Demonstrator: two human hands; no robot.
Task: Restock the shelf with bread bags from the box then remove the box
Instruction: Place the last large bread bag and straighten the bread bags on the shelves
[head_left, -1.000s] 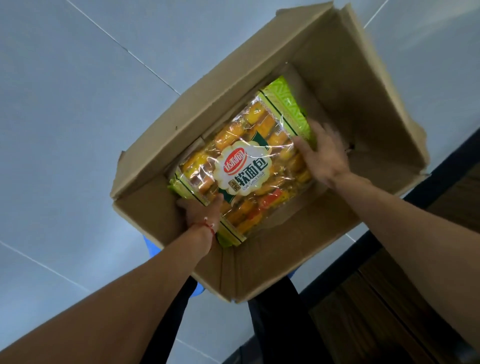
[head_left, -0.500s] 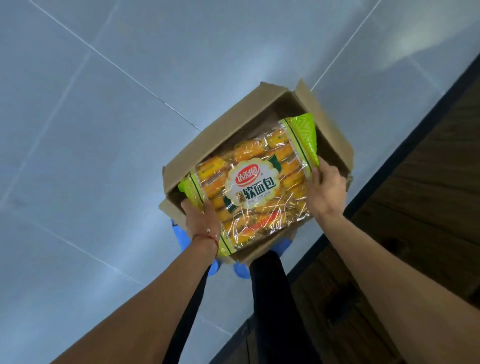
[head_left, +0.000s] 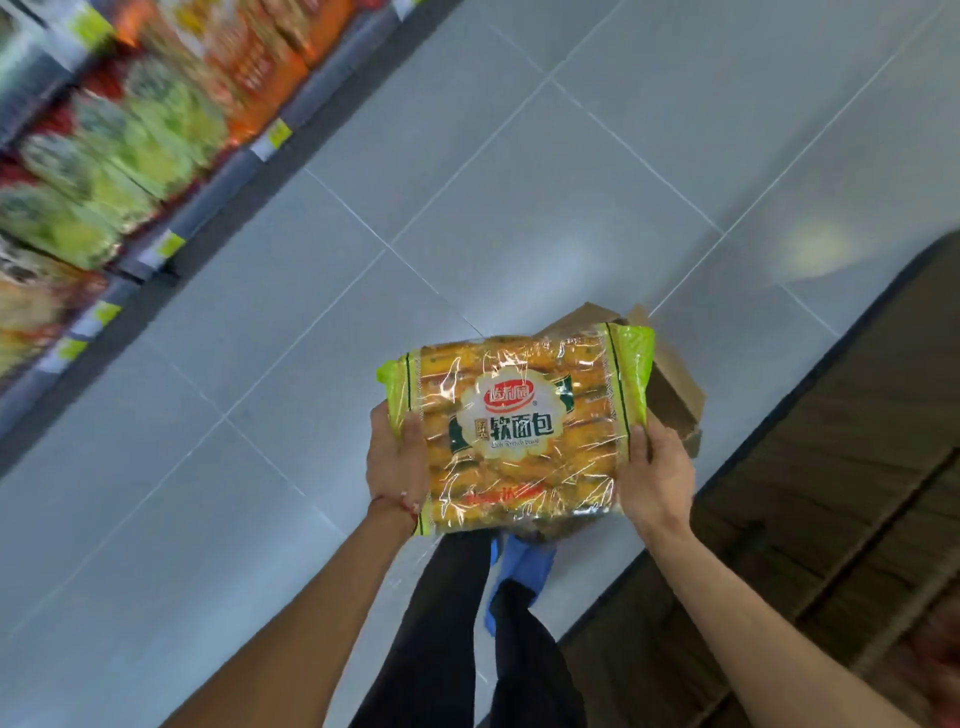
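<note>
Left hand (head_left: 397, 457) and right hand (head_left: 655, 470) clamp the short ends of the bread bag (head_left: 514, 431), long axis left-right, above the box (head_left: 675, 395) (floor, mostly hidden); shelf (head_left: 171, 228) lies far left, left hand nearer.

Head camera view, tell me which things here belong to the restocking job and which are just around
Part of the job:
- bread bag, held at its ends by the left hand and right hand
- cardboard box on the floor behind it
- store shelf, stocked with packets

Just around:
- tiled floor
- dark wooden fixture
- red wrist string
</note>
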